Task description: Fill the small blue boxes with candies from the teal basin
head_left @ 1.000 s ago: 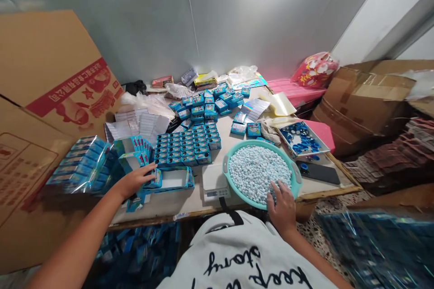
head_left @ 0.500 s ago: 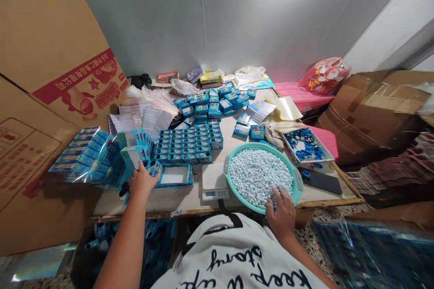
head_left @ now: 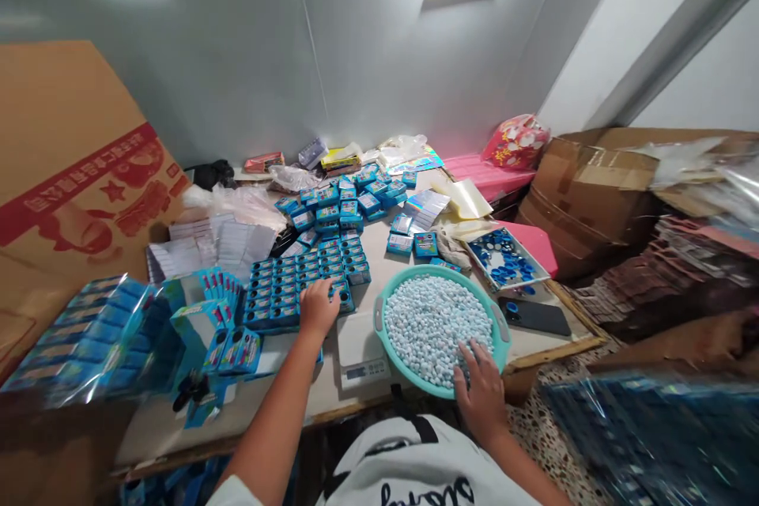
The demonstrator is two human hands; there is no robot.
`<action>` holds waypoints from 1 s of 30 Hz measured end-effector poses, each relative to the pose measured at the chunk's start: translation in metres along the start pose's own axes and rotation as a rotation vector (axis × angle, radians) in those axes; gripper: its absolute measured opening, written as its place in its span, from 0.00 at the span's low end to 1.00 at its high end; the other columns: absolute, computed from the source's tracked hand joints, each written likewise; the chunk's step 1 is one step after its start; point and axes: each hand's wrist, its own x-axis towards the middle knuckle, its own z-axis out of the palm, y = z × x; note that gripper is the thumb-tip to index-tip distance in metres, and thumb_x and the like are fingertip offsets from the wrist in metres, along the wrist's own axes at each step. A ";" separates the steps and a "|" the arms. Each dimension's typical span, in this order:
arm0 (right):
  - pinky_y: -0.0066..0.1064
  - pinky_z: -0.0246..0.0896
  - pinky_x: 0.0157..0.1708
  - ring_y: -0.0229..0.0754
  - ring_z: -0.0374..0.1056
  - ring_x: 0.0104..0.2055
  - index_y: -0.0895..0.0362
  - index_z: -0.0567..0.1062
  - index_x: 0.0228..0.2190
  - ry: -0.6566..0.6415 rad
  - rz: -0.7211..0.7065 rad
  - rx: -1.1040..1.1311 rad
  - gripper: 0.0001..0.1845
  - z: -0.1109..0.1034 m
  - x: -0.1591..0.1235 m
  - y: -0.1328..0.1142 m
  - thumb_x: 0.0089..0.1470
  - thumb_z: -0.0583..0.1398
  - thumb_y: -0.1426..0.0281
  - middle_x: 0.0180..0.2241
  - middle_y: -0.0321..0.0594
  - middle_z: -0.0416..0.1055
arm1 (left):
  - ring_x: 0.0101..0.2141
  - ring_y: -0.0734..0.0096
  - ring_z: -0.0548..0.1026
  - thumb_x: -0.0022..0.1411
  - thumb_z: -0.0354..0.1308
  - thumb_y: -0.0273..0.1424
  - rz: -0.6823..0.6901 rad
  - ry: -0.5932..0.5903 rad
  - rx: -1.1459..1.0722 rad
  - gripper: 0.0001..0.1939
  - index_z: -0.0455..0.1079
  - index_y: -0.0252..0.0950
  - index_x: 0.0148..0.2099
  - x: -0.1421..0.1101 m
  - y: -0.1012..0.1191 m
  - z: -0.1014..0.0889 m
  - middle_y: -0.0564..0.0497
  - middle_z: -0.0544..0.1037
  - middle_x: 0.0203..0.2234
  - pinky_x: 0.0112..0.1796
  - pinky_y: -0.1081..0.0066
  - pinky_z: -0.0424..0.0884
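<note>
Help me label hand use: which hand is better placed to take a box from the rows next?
Probably the left hand: it is over the rows of blue boxes, while the right hand touches pale pellets.

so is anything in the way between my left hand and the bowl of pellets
The white scale lies between the left hand and the bowl, but it looks low enough to pass over. At the bowl's near right side, the right hand covers some of the pellets.
</note>
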 end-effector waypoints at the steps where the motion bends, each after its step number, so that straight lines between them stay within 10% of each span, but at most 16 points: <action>1: 0.55 0.54 0.59 0.57 0.52 0.65 0.50 0.62 0.59 -0.007 0.005 -0.004 0.25 0.000 0.000 0.000 0.62 0.51 0.63 0.62 0.46 0.58 | 0.48 0.57 0.71 0.63 0.53 0.35 0.016 -0.055 0.024 0.17 0.72 0.41 0.53 0.018 0.012 0.012 0.45 0.75 0.46 0.50 0.59 0.64; 8: 0.53 0.55 0.58 0.56 0.51 0.66 0.48 0.59 0.62 -0.071 0.041 -0.005 0.27 -0.002 0.001 0.001 0.62 0.52 0.65 0.64 0.44 0.57 | 0.51 0.46 0.66 0.55 0.60 0.32 0.085 -0.312 0.375 0.10 0.78 0.36 0.39 0.095 0.034 0.071 0.36 0.70 0.49 0.46 0.55 0.65; 13: 0.53 0.55 0.57 0.55 0.50 0.67 0.48 0.57 0.62 -0.080 0.036 0.008 0.27 -0.009 0.002 0.000 0.63 0.52 0.66 0.64 0.44 0.57 | 0.52 0.48 0.65 0.57 0.56 0.28 0.265 -0.200 0.327 0.09 0.78 0.39 0.35 0.093 0.035 0.049 0.42 0.71 0.53 0.50 0.51 0.62; 21: 0.53 0.54 0.57 0.56 0.51 0.66 0.49 0.58 0.62 -0.060 0.035 0.042 0.26 -0.011 0.003 -0.001 0.63 0.52 0.65 0.63 0.46 0.59 | 0.46 0.55 0.72 0.60 0.54 0.32 0.279 -0.025 0.162 0.11 0.79 0.39 0.36 -0.002 0.040 -0.035 0.44 0.75 0.46 0.55 0.54 0.61; 30: 0.54 0.52 0.60 0.55 0.49 0.67 0.51 0.59 0.61 -0.045 0.026 0.078 0.26 -0.012 0.000 0.000 0.63 0.51 0.64 0.63 0.46 0.58 | 0.40 0.62 0.75 0.62 0.56 0.34 0.025 -0.266 0.155 0.10 0.78 0.38 0.40 -0.098 0.030 0.017 0.46 0.74 0.47 0.42 0.65 0.68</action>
